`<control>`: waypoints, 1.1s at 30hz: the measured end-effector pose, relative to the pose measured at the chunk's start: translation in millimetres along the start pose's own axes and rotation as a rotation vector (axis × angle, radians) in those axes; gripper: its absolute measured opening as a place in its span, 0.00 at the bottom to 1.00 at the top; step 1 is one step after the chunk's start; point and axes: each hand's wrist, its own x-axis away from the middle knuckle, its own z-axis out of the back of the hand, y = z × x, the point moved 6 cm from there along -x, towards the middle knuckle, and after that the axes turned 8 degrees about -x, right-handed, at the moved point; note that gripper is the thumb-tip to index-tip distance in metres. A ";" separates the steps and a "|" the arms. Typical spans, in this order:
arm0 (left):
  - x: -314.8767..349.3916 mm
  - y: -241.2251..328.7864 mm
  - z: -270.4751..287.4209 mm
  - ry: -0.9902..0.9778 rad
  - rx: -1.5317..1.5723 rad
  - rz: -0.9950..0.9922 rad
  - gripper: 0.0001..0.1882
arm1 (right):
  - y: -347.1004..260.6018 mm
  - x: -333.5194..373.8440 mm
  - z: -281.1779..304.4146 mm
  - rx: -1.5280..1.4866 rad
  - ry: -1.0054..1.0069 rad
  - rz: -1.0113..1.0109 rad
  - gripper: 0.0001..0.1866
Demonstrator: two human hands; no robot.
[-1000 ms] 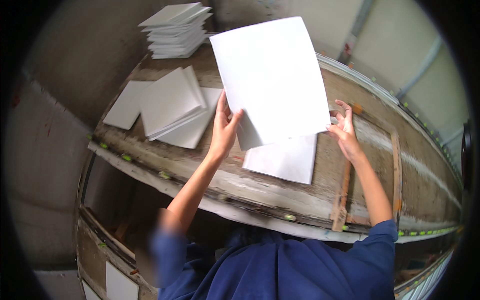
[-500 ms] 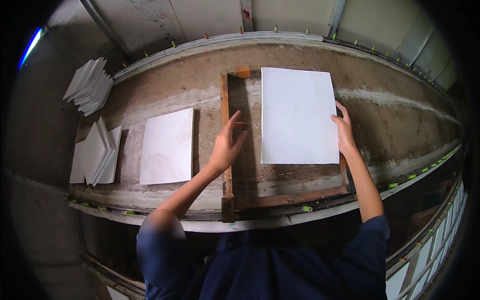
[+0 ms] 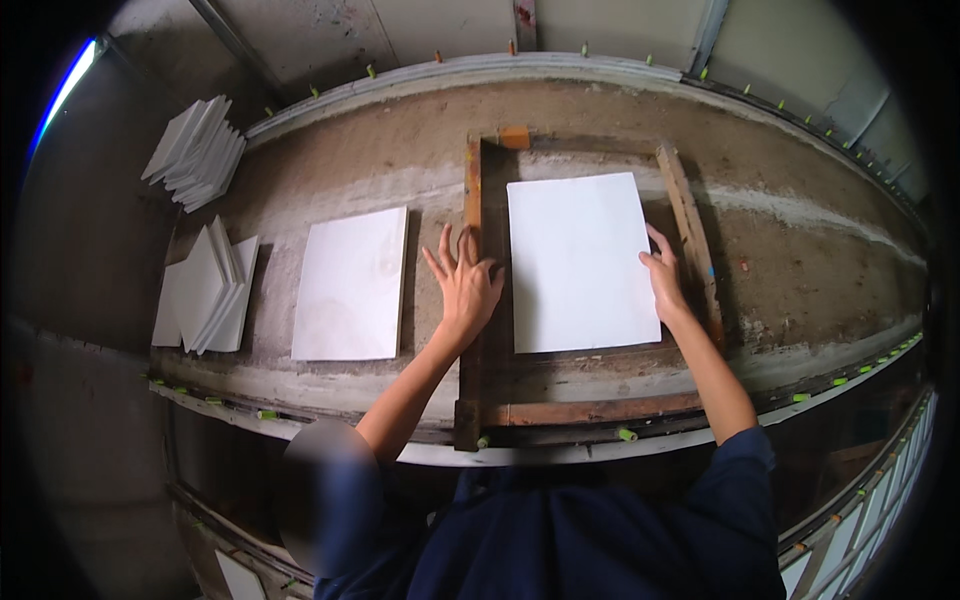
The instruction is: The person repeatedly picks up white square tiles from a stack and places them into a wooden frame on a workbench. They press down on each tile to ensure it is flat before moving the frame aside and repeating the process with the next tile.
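A white rectangular tile [image 3: 580, 262] lies flat inside a rusty wooden frame [image 3: 472, 330] on the dusty workbench [image 3: 800, 260]. My right hand [image 3: 664, 282] rests on the tile's right edge, fingers touching it. My left hand [image 3: 466, 282] lies spread on the frame's left bar beside the tile's left edge, holding nothing. A second white tile [image 3: 352, 285] lies flat on the bench to the left of the frame.
Two stacks of white tiles sit at the left: a fanned one [image 3: 208, 290] near the bench's front and another [image 3: 196, 152] further back. A metal rail [image 3: 560, 66] runs along the far side of the bench. More tiles [image 3: 850, 520] stand below at the lower right.
The tile was held up in the air, then lowered; it now lies flat in the frame. My left hand has settled onto the frame's left bar.
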 end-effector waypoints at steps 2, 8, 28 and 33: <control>0.9 0.3 4.0 0.034 0.024 -0.014 0.07 | 12.8 7.3 -3.6 -0.031 -0.015 -0.048 0.27; 2.4 -5.2 -1.2 -0.042 0.064 0.022 0.06 | 20.0 15.8 -5.8 -0.012 -0.005 -0.093 0.26; 0.8 -7.8 -9.2 -0.050 0.104 0.000 0.07 | 8.8 11.7 -12.8 0.987 0.131 0.481 0.24; 0.4 -5.4 -9.6 -0.055 0.110 -0.005 0.07 | 24.2 3.7 -11.6 0.977 0.169 0.550 0.24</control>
